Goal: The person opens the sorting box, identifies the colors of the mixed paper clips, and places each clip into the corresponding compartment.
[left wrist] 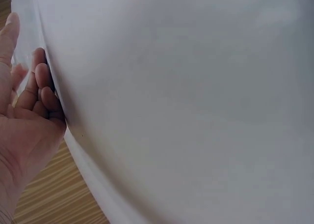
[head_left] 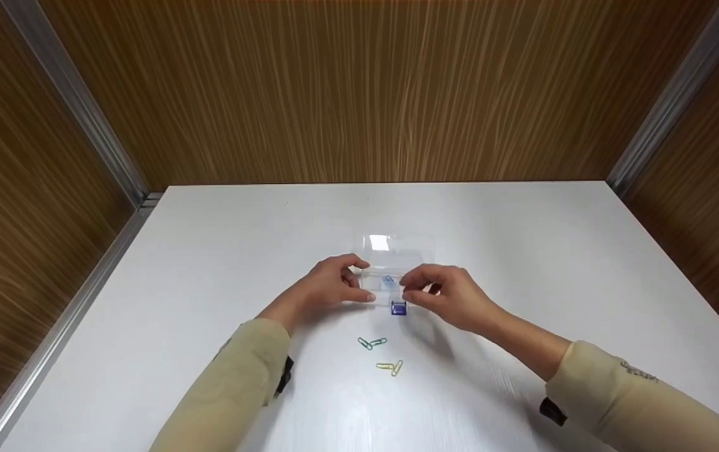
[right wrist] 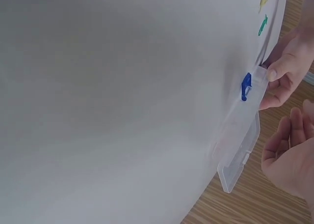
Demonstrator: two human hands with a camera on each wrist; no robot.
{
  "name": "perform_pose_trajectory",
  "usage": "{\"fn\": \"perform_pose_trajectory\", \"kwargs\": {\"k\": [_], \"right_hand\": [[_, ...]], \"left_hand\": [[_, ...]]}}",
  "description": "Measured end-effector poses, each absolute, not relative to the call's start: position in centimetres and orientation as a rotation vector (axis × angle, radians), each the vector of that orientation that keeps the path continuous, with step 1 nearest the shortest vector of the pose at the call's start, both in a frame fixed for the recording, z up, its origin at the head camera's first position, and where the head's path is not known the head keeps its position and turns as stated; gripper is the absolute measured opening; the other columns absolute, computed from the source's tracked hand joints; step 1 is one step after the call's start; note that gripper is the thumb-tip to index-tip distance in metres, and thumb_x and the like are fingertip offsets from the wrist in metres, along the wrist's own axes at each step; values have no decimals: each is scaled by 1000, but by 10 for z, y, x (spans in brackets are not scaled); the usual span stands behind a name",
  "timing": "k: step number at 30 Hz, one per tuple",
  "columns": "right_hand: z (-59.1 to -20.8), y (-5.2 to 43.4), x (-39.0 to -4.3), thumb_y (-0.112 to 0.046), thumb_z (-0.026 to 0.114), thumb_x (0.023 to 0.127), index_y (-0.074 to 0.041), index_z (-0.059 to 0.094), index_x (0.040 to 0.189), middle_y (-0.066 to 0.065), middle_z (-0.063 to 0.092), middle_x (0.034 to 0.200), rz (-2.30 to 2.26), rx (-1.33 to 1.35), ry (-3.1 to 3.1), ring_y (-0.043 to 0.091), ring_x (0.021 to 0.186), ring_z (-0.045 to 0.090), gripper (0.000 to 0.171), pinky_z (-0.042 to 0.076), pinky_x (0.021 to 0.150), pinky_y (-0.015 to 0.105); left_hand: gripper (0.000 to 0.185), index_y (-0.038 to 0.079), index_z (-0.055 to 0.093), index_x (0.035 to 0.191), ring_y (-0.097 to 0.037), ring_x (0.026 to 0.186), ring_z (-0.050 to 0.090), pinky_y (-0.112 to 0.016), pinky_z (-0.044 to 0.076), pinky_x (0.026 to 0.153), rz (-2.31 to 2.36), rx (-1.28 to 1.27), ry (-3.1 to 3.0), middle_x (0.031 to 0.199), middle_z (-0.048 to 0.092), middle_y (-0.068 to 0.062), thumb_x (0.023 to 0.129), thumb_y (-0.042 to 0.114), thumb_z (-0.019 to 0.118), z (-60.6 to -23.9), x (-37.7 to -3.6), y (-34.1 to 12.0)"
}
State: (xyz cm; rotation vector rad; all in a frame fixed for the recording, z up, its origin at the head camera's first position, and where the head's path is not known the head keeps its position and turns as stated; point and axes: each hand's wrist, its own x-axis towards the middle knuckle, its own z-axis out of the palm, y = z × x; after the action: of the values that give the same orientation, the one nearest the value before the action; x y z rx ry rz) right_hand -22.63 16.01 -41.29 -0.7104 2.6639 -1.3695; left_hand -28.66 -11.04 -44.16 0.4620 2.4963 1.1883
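A clear plastic box (head_left: 379, 297) stands on the white table with its transparent lid (head_left: 412, 256) swung back, away from me. My left hand (head_left: 334, 282) grips the box's left end, thumb at the front and fingers behind. Inside lies a light blue paper clip (head_left: 388, 280). Over the box's right part hovers my right hand (head_left: 450, 292), fingers loosely bent, with a small gap between thumb and index finger and nothing seen in it. A small dark blue piece (head_left: 399, 308) sits at the box's front side, also visible in the right wrist view.
Two green paper clips (head_left: 372, 343) lie on the table (head_left: 208, 251) in front of the box. Nearer to me are two yellow paper clips (head_left: 390, 366). Wood-patterned panels (head_left: 359, 94) enclose the table at the back and both sides.
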Motion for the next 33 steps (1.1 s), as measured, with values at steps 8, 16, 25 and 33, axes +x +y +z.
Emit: {"fn": "perform_pose_trajectory", "kwargs": {"k": [8,16,25,33], "right_hand": [[-425,169,-212,-15,81,95,-8,79,110,-7,75,98,-1318,-828,2514,17,91,65,17,50,83,30],[-436,171,-203,-16,82,95,-9,78,111,-7,74,98,-1250,-927,2400,13,91,65,18,52,83,28],[-450,170,-200,-16,85,92,-12,80,109,-3,76,105,-1199,-975,2275,12,96,64,18,50,88,25],[-455,168,-202,-17,86,90,-15,80,110,-6,74,108,-1139,-1057,2244,12,104,64,20,48,97,27]], "left_hand": [[63,18,62,142,-20,92,62,-36,49,92,1201,460,2498,101,69,-3,87,28,91,-444,-288,-111],[62,17,62,142,-21,92,63,-36,49,93,1198,476,2504,101,69,-3,87,28,91,-445,-288,-111],[62,17,62,142,-19,90,61,-34,48,91,1200,485,2504,99,69,-3,88,28,91,-443,-288,-109],[62,16,62,141,-19,89,62,-35,48,91,1208,478,2497,98,69,-3,88,27,91,-441,-286,-110]]}}
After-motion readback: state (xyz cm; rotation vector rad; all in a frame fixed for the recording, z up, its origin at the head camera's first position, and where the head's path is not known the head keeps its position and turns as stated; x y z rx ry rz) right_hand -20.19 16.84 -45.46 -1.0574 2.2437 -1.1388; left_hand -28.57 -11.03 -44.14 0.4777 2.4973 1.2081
